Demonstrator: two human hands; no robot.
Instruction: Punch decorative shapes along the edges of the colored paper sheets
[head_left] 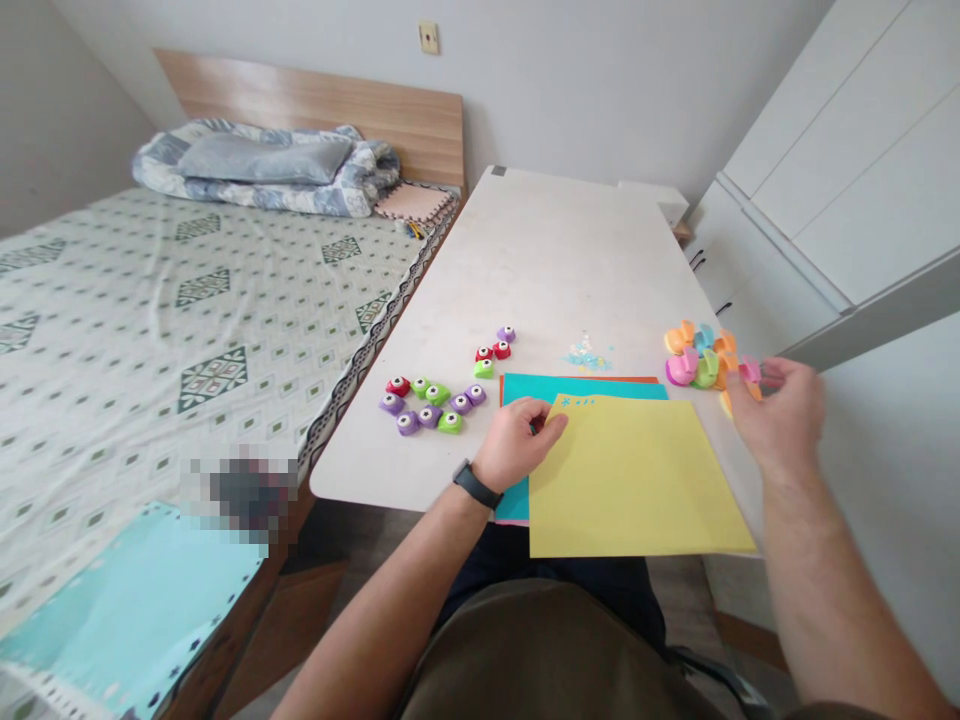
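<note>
Both forearms reach up from the bottom edge, bent inward over the near end of the white worktop (570, 250). A yellow sheet of paper (637, 480) lies closest, its lower edge overhanging the worktop. The left hand (521, 442) pinches its upper left side, thumb laid on top and fingers curled inward; a dark wristband (477, 487) circles that wrist. Beside the thumb, a short row of small blue-showing cutouts (577, 402) runs along the sheet's top edge. Beneath it lies a teal sheet (514, 500), with an orange-red edge (621, 379) showing behind.

The right hand (787, 415) bends in from the right, thumb pointing forward and fingers curled, at a cluster of orange, pink, green and blue craft punches (706, 368); whether it grips one cannot be told. Left of the paper sit small purple, red and green punches (430, 416), with four more (484, 369) slightly farther off. Their white tops carry dark emblems, too small to make out surely. Past the sheets, pale blue paper scraps (587, 358) are scattered. A bed (270, 260) stands to the left, with a wooden headboard (315, 100) at its far end.
</note>
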